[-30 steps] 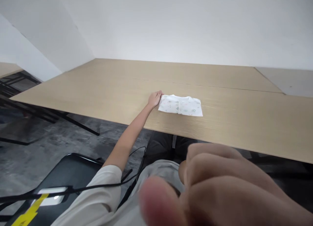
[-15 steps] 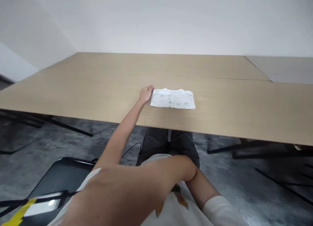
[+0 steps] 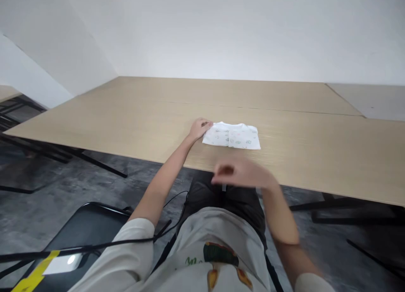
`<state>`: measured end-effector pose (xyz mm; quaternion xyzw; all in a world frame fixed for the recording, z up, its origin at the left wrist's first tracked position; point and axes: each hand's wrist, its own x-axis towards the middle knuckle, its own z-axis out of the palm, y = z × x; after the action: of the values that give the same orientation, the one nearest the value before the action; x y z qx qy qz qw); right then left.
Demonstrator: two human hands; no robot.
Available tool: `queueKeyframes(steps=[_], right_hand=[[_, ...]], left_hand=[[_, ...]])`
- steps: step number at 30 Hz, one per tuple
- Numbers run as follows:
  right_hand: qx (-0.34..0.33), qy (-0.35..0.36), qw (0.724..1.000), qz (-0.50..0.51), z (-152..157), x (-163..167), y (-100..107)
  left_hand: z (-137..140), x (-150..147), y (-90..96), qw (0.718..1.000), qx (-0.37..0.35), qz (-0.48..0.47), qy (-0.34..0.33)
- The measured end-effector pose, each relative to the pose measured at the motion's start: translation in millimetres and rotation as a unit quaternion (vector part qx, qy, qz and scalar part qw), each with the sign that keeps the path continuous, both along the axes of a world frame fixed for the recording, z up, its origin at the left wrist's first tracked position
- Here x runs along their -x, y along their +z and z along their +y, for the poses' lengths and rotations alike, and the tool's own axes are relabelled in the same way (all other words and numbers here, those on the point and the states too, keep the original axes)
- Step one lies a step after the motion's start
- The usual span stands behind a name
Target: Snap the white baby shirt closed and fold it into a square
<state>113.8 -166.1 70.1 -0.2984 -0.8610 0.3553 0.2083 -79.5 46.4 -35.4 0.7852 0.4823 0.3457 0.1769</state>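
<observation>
1. The worktop (image 3: 126, 115) is the broadest thing here, pale and flat, running back to the wall (image 3: 221, 35).
2. A black chair (image 3: 80, 229) stands below the worktop, at the person's left.
3. The cloth (image 3: 242, 137), white with a small print, lies flat on the worktop, near its front edge and before the person. It is folded into a neat oblong, with a crease across its middle and a scooped far edge. I judge it light, soft and limp, neither fragile nor very slippery; the folds could slip apart if only one layer were lifted. The best hold is probably at both short ends, pinching every layer together.
4. Of the hands, the right (image 3: 242, 170) is blurred, in front of the cloth and apart from it, fingers loosely curled with a narrow hollow; I see nothing in it.
5. The left (image 3: 200, 128) is bent at the cloth's far left corner, seemingly touching; whether it pinches the fabric is unclear.
</observation>
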Motion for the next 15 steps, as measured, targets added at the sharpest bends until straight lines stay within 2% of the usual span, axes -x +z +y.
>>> queueKeyframes(steps=[1, 2, 3, 4, 5, 7, 10, 12, 15], right_hand=[[-0.02, -0.114, 0.993, 0.001, 22, -20, 1], [-0.06, -0.238, 0.969, -0.02, 45, -38, -1], [-0.096, -0.338, 0.935, -0.056, 67, -53, -6], [-0.12, -0.405, 0.901, -0.102, 87, -67, -13], [-0.123, -0.421, 0.885, -0.154, 105, -78, -23], [-0.118, -0.387, 0.884, -0.235, 128, -93, -42], [-0.134, -0.38, 0.867, -0.292, 138, -103, -62], [-0.134, -0.384, 0.861, -0.304, 137, -106, -65], [-0.13, -0.383, 0.877, -0.259, 134, -113, -60]], left_hand=[[0, 0, -0.4, 1.0, -0.012, -0.005, -0.006], [-1, -1, -0.8, 1.0, -0.022, -0.006, -0.007], [-1, -1, -1.0, 1.0, -0.025, -0.003, -0.005], [-2, -2, -1.0, 1.0, -0.027, 0.001, -0.001], [-3, -3, -0.4, 1.0, -0.028, 0.002, 0.001], [-6, -4, 3.6, 1.0, -0.028, -0.006, -0.003], [-12, -5, 19.9, 0.998, -0.04, -0.024, -0.031], [-18, -6, 39.4, 0.996, -0.071, -0.014, -0.051], [-27, -8, 79.0, 0.986, -0.143, 0.037, -0.075]])
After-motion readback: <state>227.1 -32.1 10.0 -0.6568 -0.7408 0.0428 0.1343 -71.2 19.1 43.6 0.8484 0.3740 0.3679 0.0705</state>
